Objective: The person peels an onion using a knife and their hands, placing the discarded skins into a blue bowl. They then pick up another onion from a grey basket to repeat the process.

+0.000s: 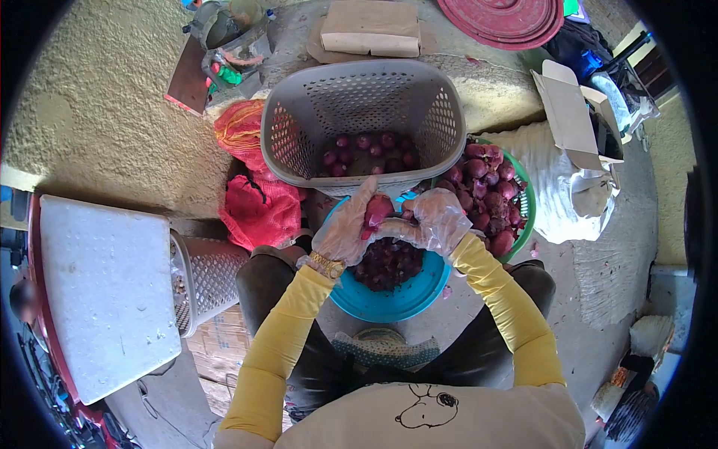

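Note:
My left hand [344,230], in a clear plastic glove, is closed round a red onion [378,212] above the blue basin [400,305]. To its right, my gloved right hand [443,218] has curled fingers, with one reaching to the onion's side. A small dark bit shows between those fingers, too small to name. Dark red onion skins [387,266] lie in the basin below. Just beyond my hands stands a grey perforated basket [365,182] with several smooth onions [363,142] at its bottom. A green basket [529,196] by my right hand is heaped with rough-skinned onions [490,183].
Red mesh sacks [262,209] lie left of the grey basket. A white board [105,292] and a tipped light basket [213,277] stand at far left. A white sack [553,187] and an open cardboard box [572,112] are at right. A red lid [505,19] lies at the back.

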Tool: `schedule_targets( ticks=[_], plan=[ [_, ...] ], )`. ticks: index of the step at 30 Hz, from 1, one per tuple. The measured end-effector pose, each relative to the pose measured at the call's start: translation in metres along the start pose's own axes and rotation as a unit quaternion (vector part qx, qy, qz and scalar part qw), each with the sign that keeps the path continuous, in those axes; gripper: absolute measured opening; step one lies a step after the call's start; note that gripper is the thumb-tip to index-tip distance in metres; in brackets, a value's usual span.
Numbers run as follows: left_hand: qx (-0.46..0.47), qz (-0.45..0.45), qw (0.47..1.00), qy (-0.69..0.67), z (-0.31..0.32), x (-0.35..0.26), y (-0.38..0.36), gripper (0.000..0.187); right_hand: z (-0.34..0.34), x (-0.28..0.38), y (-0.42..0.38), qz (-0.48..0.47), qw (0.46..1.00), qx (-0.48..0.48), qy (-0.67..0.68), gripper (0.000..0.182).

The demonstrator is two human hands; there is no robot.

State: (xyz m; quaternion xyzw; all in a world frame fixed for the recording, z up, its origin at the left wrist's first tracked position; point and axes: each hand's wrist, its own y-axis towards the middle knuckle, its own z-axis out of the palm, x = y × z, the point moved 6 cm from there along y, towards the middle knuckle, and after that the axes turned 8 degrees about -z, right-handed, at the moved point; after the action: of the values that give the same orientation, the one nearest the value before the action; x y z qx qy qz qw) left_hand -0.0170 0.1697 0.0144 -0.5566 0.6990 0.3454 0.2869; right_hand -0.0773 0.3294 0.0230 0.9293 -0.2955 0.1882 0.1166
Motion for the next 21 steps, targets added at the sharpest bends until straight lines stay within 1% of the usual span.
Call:
schedule_targets(
  ticks=[1, 2, 3, 4, 5, 6, 7, 8, 12, 14, 15, 16, 17, 18, 19, 20, 21],
  plan=[
    [0.023, -0.065, 0.994, -0.086, 0.004, 0.010, 0.001, 0.081, 0.000, -0.001, -0.001, -0.003, 1.000, 0.003, 0.000, 0.065],
    [0.046, -0.130, 0.976, -0.171, 0.009, 0.021, 0.002, 0.081, 0.001, -0.001, -0.001, -0.006, 1.000, 0.006, -0.001, 0.065],
    [0.068, -0.193, 0.945, -0.255, 0.015, 0.029, 0.002, 0.082, 0.000, -0.001, -0.001, -0.006, 1.000, 0.006, -0.001, 0.065],
    [0.088, -0.253, 0.903, -0.335, 0.022, 0.037, 0.001, 0.083, 0.001, -0.001, 0.000, 0.001, 1.000, 0.030, 0.008, 0.065],
    [0.108, -0.310, 0.851, -0.411, 0.029, 0.042, -0.002, 0.084, 0.003, -0.002, 0.000, 0.009, 0.998, 0.055, 0.017, 0.065],
    [0.108, -0.310, 0.851, -0.411, 0.026, 0.038, -0.004, 0.084, 0.001, -0.001, 0.000, 0.008, 0.998, 0.055, 0.017, 0.065],
    [0.061, -0.173, 0.960, -0.210, 0.010, 0.020, -0.001, 0.084, 0.000, 0.001, 0.001, 0.005, 0.998, 0.064, -0.005, 0.065],
    [0.011, -0.024, 1.000, 0.005, 0.000, -0.001, -0.002, 0.085, 0.000, 0.002, 0.000, 0.002, 0.997, 0.073, -0.027, 0.065],
    [0.020, -0.041, 0.999, 0.015, 0.000, 0.001, -0.004, 0.088, 0.006, 0.003, 0.000, -0.018, 0.994, 0.089, -0.065, 0.065],
    [0.015, -0.054, 0.998, 0.025, -0.001, 0.004, -0.004, 0.080, 0.001, 0.014, 0.000, -0.050, 0.998, 0.043, -0.013, 0.055],
    [0.015, -0.054, 0.998, 0.025, -0.002, 0.002, -0.002, 0.080, 0.000, 0.018, 0.000, -0.051, 0.998, 0.043, -0.013, 0.055],
    [0.058, -0.188, 0.956, -0.217, 0.004, 0.016, -0.001, 0.070, 0.001, 0.023, 0.000, -0.069, 0.996, 0.053, -0.034, 0.054],
    [0.097, -0.306, 0.837, -0.442, 0.016, 0.023, -0.003, 0.062, 0.002, 0.027, 0.000, -0.087, 0.993, 0.062, -0.055, 0.054],
    [0.097, -0.306, 0.837, -0.442, 0.018, 0.018, 0.001, 0.062, 0.003, 0.028, -0.001, -0.087, 0.993, 0.063, -0.055, 0.054],
    [0.056, -0.361, 0.751, -0.550, 0.025, 0.017, 0.003, 0.055, 0.006, 0.028, -0.001, -0.093, 0.993, 0.065, -0.042, 0.055],
    [0.014, -0.407, 0.646, -0.646, 0.030, 0.018, 0.001, 0.053, 0.008, 0.028, -0.002, -0.098, 0.992, 0.068, -0.029, 0.056],
    [0.014, -0.407, 0.646, -0.646, 0.028, 0.020, 0.001, 0.053, 0.007, 0.029, -0.002, -0.098, 0.992, 0.068, -0.029, 0.056]
  ],
)
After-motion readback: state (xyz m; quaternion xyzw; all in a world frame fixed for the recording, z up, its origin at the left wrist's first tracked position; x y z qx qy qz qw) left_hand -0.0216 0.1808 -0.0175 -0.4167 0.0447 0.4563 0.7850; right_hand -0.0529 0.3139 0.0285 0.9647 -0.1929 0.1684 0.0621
